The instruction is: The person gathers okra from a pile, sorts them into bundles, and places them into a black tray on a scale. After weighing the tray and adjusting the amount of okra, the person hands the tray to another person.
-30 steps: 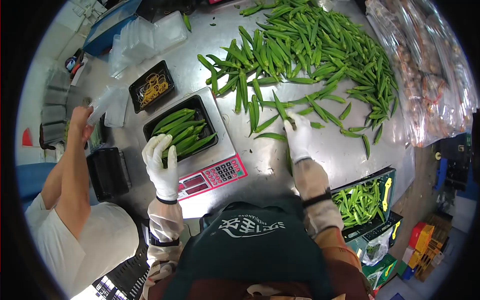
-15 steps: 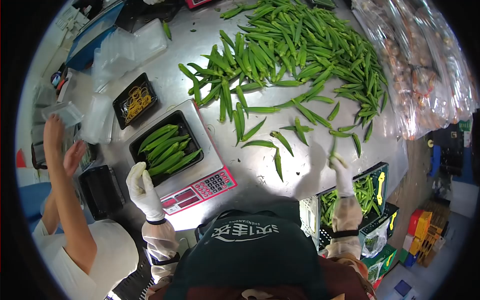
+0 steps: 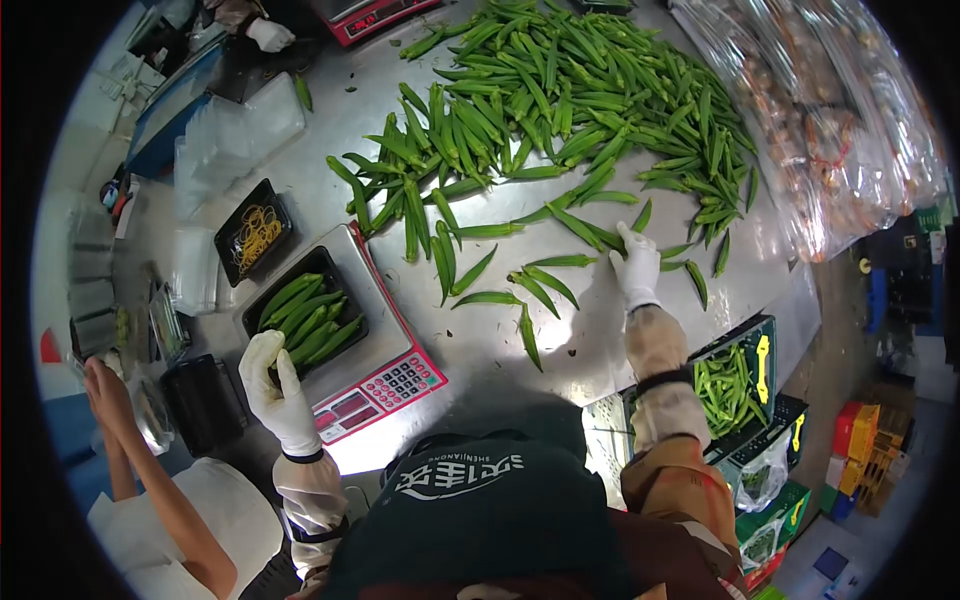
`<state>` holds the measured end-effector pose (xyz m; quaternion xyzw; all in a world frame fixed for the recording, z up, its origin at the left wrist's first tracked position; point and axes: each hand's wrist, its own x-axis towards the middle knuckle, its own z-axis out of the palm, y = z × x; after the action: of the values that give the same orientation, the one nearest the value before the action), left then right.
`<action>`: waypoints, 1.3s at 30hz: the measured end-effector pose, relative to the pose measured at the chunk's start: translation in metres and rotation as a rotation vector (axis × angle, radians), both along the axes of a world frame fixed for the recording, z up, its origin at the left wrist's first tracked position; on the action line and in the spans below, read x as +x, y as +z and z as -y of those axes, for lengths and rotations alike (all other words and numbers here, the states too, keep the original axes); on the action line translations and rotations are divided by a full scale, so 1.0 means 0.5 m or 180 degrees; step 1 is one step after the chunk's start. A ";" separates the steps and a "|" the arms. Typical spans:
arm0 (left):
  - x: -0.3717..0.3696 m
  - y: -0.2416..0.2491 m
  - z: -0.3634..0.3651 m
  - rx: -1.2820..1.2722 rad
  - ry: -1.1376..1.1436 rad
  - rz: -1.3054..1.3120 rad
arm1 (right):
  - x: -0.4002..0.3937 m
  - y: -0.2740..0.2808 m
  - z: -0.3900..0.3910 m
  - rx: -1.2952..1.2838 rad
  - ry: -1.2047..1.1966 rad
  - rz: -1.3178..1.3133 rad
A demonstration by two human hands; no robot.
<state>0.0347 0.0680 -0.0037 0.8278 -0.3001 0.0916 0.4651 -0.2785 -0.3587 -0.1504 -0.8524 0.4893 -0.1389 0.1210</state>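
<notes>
**While left hand point(image 3: 278, 388) is hovering by black tray point(image 3: 352, 308), right hand point(image 3: 636, 266) is sitting among loose okra point(image 3: 490, 298)**

Left: white glove, fingers bending forward, thumb standing apart with a gap; nothing is showing in the grip. Hand is overlapping the tray's near corner in view; contact, cannot tell.

Right: white glove, fingertips are meeting the near end of a pod point(image 3: 643, 214) on the right half of the table point(image 3: 470, 350). Fingers are curling, but cannot tell if they are gripping it.

Okra: several pods are lying lengthwise in the tray, which is sitting on the scale point(image 3: 378, 330) by the near edge, left part of the table. Big heap point(image 3: 600, 95) is spreading from the far edge toward the right edge; strays are lying between heap and near edge. More pods are lying in a green crate point(image 3: 763, 368) by the near-right corner.

Around: rubber bands point(image 3: 258, 238) are lying in a small black box just beyond the tray. Clear plastic trays point(image 3: 235, 140) are standing toward the far-left corner. Filled clear bags point(image 3: 830, 140) are lining the right edge. Second scale point(image 3: 370, 20) is standing at the far edge. Co-worker's bare hand point(image 3: 104, 392) is hovering off the left edge.
</notes>
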 end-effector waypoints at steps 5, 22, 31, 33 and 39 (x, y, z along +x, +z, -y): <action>-0.012 -0.012 -0.068 -0.0144 0.0389 -0.0209 | 0.069 0.021 0.020 0.2120 -0.0136 0.1678; -0.010 -0.031 -0.194 -0.0670 0.1390 -0.0506 | 0.611 0.217 -0.531 0.0167 0.3479 0.1749; 0.078 -0.029 -0.318 -0.1260 0.1893 -0.0755 | 0.399 0.181 -0.352 0.1323 0.1921 0.1575; 0.109 -0.030 -0.333 -0.1498 0.1882 -0.0876 | 0.336 0.137 -0.326 0.1668 0.1656 0.1471; 0.153 -0.040 -0.295 -0.1189 0.1346 -0.1377 | 0.332 0.142 -0.397 0.2244 0.1604 0.1575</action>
<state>0.1114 0.2155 -0.0238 0.7725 0.0053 0.0617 0.6319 -0.1124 -0.1600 -0.0793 -0.7929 0.2419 -0.1296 0.5441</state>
